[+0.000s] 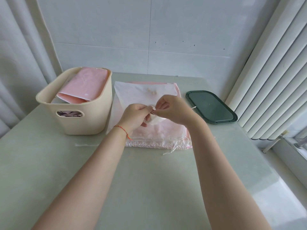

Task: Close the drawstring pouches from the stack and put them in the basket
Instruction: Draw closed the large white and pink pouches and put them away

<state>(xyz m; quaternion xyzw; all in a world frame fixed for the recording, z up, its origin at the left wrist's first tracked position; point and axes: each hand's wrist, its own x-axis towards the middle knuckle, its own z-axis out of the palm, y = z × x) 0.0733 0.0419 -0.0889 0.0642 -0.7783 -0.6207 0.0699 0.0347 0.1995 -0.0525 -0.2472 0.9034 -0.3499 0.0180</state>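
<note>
Head view: basket (86,123) at 10 o'clock on the table (149,188), pink pouches (84,86) inside. Stack (149,140) at centre. Left hand (135,116) and right hand (174,110) both pinch a white pouch's (156,121) drawstring above it. Green tray (211,107) at 2 o'clock, seemingly bare.

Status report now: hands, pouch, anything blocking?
Left hand and right hand both pinching the cord above the stack. Pouch not closed yet. Basket on left, nothing blocking.
</note>
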